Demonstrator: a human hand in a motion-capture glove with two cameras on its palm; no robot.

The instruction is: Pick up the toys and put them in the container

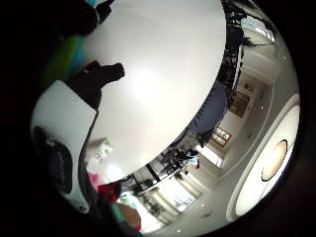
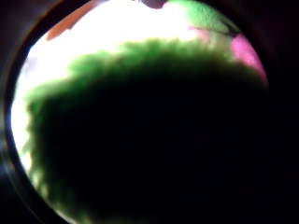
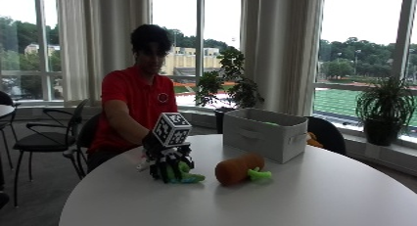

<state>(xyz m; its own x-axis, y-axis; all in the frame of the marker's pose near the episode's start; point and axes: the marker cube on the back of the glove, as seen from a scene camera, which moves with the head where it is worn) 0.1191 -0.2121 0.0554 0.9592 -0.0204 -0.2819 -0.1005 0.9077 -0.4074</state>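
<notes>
grip (image 3: 167, 163) curled rnd green toy (image 3: 184, 175) on surface (image 3: 312, 196) | risk: slips en route to box (image 3: 264, 134), snags carrot toy (image 3: 238, 169)

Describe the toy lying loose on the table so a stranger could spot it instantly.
On the round white table, look in front of the grey fabric container. The carrot toy lies on its side there: an orange plush body with green leaves, untouched, unlike the green toy in the gloved right hand.

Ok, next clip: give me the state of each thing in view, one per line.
Right hand: down on the table, fingers curled round the green toy.
Green toy: gripped, still at table level.
Carrot toy: lying on its side on the table, untouched.
Container: upright, open-topped, something green inside.
</notes>
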